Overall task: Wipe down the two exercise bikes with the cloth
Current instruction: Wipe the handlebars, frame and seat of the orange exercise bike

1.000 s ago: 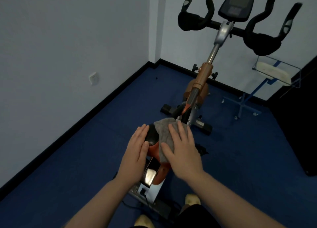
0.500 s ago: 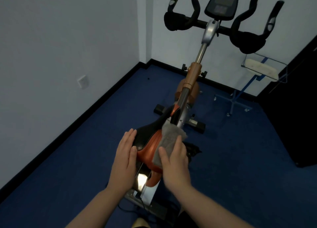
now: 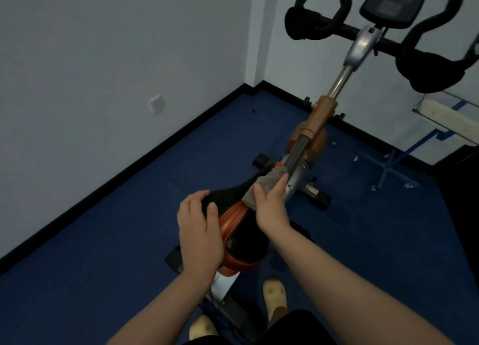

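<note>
Cloth (image 3: 264,186) on the saddle (image 3: 241,223) nose, under the right hand (image 3: 270,206); left hand (image 3: 198,228) on the saddle's left; handlebars (image 3: 425,59) beyond.

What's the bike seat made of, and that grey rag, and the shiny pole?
The seat looks like smooth black and orange vinyl or leather, with stitched seams. The rag, gripped by the right hand, looks like soft, fuzzy cloth. The pole looks like polished metal, since it gleams.

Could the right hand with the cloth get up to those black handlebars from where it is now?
Probably yes: the right hand holds the cloth at the saddle's nose, and nothing blocks the way to the handlebars, though they look a stretch.
</note>
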Demonstrator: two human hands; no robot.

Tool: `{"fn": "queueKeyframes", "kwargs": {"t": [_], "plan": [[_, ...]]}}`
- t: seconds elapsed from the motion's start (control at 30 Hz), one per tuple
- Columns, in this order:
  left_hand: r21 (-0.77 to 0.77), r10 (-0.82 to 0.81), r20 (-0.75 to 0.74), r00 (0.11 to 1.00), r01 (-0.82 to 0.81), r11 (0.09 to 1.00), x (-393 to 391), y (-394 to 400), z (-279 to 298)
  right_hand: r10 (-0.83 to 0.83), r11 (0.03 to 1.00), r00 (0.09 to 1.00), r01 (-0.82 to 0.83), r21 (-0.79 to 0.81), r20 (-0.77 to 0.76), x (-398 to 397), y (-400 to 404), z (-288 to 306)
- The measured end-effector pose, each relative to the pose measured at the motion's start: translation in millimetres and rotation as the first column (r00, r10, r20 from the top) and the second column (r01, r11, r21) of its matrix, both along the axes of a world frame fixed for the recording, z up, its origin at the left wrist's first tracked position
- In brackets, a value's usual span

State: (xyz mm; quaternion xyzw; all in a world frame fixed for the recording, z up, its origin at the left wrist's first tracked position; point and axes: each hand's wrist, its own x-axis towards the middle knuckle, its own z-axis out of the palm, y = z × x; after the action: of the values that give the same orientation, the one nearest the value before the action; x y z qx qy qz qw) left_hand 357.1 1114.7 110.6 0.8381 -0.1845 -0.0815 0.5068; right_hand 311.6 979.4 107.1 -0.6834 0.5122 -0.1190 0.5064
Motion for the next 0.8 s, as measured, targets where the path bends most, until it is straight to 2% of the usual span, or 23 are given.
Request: {"fn": "queueKeyframes", "kwargs": {"t": [0.07,0.13,0.17,0.23,0.33,0.37,0.4,0.47,0.57,0.67,0.7,0.77,0.8], "plan": [[0.002,0.033,0.011,0.999,-0.033,0.999,-2,-2,0,-0.020,0.996,0.999,0.017,-0.087,-0.032,5,3,-1],[0.014,0.078,0.034,0.996,-0.079,0.997,-4,-5,0,0.084,0.969,0.995,-0.093,-0.228,-0.049,-5,26,-7],[0.024,0.104,0.040,0.994,-0.105,0.994,-5,-7,0,0.144,0.960,0.989,-0.149,-0.239,-0.038,-12,31,-10],[0.045,0.154,0.043,0.987,-0.156,0.987,-6,-13,1,0.200,0.963,0.980,-0.196,-0.183,0.000,-15,11,-11],[0.085,0.174,0.046,0.984,-0.177,0.981,-8,-16,2,0.088,0.995,0.995,-0.087,-0.040,0.044,-1,-45,-7],[0.093,0.177,0.058,0.982,-0.182,0.979,-9,-16,2,0.106,0.993,0.994,-0.104,-0.062,0.034,1,-54,-6],[0.099,0.183,0.068,0.981,-0.189,0.977,-10,-16,3,0.173,0.975,0.985,-0.172,-0.143,-0.004,0,-55,-6],[0.110,0.209,0.081,0.975,-0.217,0.970,-12,-18,6,0.361,0.866,0.926,-0.377,-0.329,-0.110,-10,-52,-8],[0.186,0.228,0.082,0.970,-0.240,0.953,-20,-22,9,0.523,0.733,0.833,-0.549,-0.402,-0.182,-20,-81,-12],[0.250,0.256,0.028,0.966,-0.255,0.934,-33,-29,10,0.503,0.780,0.848,-0.528,-0.336,-0.165,-6,-111,-4],[0.251,0.277,0.018,0.961,-0.272,0.929,-37,-32,10,0.513,0.728,0.824,-0.566,-0.386,-0.241,1,-107,-2],[0.230,0.315,0.023,0.949,-0.312,0.922,-41,-35,11,0.555,0.423,0.706,-0.695,-0.581,-0.441,8,-85,1],[0.216,0.330,0.027,0.944,-0.328,0.920,-42,-36,10,0.601,0.293,0.658,-0.710,-0.641,-0.454,10,-77,1]]}}
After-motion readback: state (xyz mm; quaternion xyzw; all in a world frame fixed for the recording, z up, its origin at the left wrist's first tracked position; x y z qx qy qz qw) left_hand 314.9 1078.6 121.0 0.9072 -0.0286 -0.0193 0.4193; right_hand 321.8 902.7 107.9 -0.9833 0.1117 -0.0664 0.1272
